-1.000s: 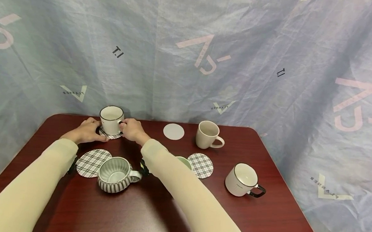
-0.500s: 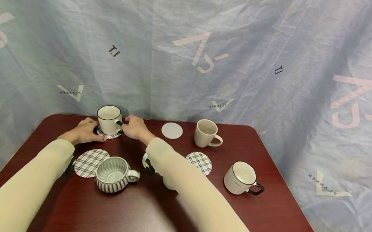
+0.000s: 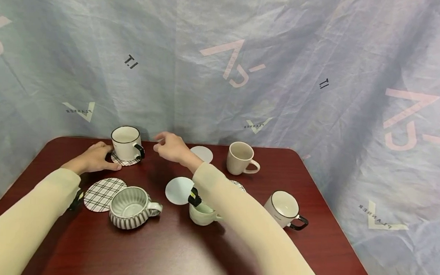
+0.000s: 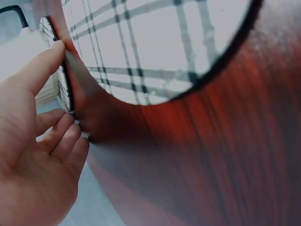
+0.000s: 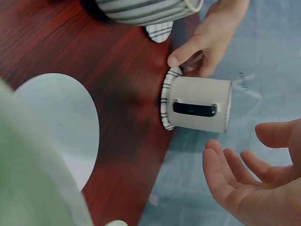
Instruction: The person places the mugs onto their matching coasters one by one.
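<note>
A white mug (image 3: 125, 147) with a dark rim and black handle stands upright on a plaid coaster (image 3: 126, 163) at the table's back left. My left hand (image 3: 93, 158) holds the coaster's near-left edge, thumb in front and fingertips round the side, as the left wrist view shows. My right hand (image 3: 172, 147) is raised to the right of the mug, apart from its black handle (image 5: 194, 108). Its fingers are loosely bent with nothing between them, seen in the right wrist view. The mug's bottom sits within the coaster.
In front stand a ribbed grey mug (image 3: 128, 209) beside another plaid coaster (image 3: 101, 195), and a pale green cup (image 3: 202, 215) partly under my right sleeve. Plain coasters (image 3: 177, 191), a beige mug (image 3: 239, 159) and a second black-handled mug (image 3: 283, 207) stand farther right.
My right hand has let go of the mug's handle and moved right and up, away from it. The mug stays on its coaster; my left hand stays at the coaster's edge.
</note>
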A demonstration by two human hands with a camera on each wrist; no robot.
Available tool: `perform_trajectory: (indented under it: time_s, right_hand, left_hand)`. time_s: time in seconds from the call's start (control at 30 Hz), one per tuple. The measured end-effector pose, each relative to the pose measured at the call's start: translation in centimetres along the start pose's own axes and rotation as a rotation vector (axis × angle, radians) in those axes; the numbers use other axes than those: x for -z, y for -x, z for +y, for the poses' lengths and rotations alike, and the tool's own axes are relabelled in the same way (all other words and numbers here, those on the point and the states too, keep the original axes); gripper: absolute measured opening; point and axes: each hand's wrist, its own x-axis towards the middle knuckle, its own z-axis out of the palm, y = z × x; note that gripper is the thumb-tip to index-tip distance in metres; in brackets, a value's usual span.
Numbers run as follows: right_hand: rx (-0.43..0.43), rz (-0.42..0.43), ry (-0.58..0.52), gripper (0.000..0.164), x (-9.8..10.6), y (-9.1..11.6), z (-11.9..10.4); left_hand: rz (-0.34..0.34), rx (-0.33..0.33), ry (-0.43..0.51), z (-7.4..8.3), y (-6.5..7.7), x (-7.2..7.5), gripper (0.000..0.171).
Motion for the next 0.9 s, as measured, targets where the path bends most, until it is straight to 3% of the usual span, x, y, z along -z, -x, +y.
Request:
perform_trajectory:
  time_s: [0.3,0.57,0.9]
  right_hand:
    - [0.053,-0.021,-0.030,0.041,1.8,1.9,-0.6]
    - [0.060,-0.053,-0.151,0.040,2.8,4.0,-1.0]
    - [0.120,-0.070,-0.147,0.039,3.5,7.2,-0.8]
  left_hand:
    - [0.038,0.002,0.019,-0.4,1.4,0.6,0.094]
    - [0.102,-0.037,0.000,-0.4,3.0,1.5,0.087]
    - [0.180,-0.066,0.034,0.4,5.4,1.6,0.076]
